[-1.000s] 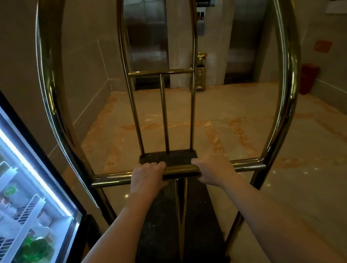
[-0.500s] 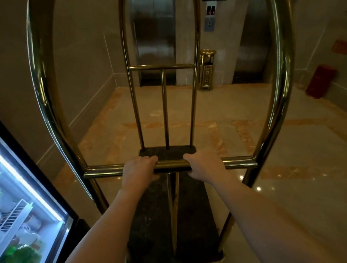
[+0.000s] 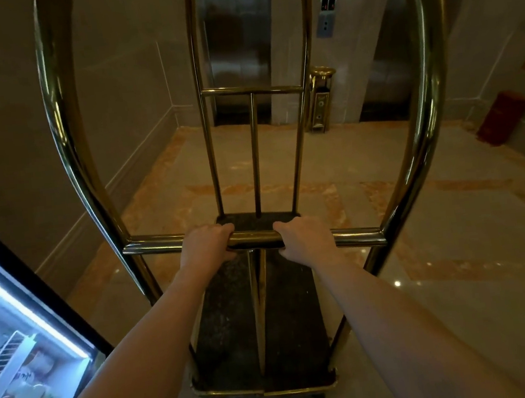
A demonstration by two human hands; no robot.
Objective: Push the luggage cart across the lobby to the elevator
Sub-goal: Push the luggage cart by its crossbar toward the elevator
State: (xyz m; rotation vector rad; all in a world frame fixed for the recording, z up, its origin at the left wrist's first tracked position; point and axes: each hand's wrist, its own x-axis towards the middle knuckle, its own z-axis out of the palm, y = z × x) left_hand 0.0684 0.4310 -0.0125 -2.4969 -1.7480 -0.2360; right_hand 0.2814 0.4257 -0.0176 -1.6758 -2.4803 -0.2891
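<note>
On the near crossbar (image 3: 252, 240) of the cart (image 3: 259, 323), the left hand (image 3: 206, 245) and right hand (image 3: 306, 238) are gripping side by side, fingers wrapped over the bar. The cart is standing on the lobby floor (image 3: 461, 290), its deck apparently bare, with the elevator (image 3: 238, 38) far ahead and closed. A lit fridge (image 3: 25, 340) is sitting near left. Push evenly through both arms; aim between the left wall and the far ash bin (image 3: 322, 100), keeping the left upright away from the fridge.
</note>
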